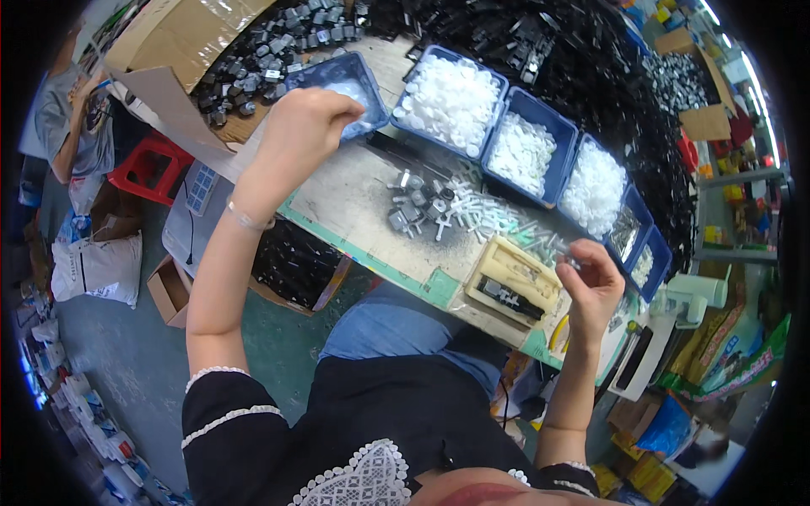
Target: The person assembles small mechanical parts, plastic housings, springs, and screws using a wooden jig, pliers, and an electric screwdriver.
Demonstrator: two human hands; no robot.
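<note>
My left hand (305, 131) is closed in a pinch over a blue bin (375, 88) with a little whitish, translucent content at its bottom. Whatever sits between those fingertips is hidden. Beside a cream-coloured fixture block (527, 268), my right hand (596, 285) is also pinched, its fingertips on something too small to make out. A black part (511, 297) lies in the fixture's near slot. Left of the block, small white T-shaped pieces (481, 215) are scattered on the worktable (337, 207), next to a small pile of grey and black square parts (413, 202).
More blue bins (554, 173) with small white parts curve along the table's far side. Behind them rises a large heap of black parts (540, 42). Grey and black parts fill an open carton (173, 93) at left. A person (72, 122) sits near a red stool (152, 169).
</note>
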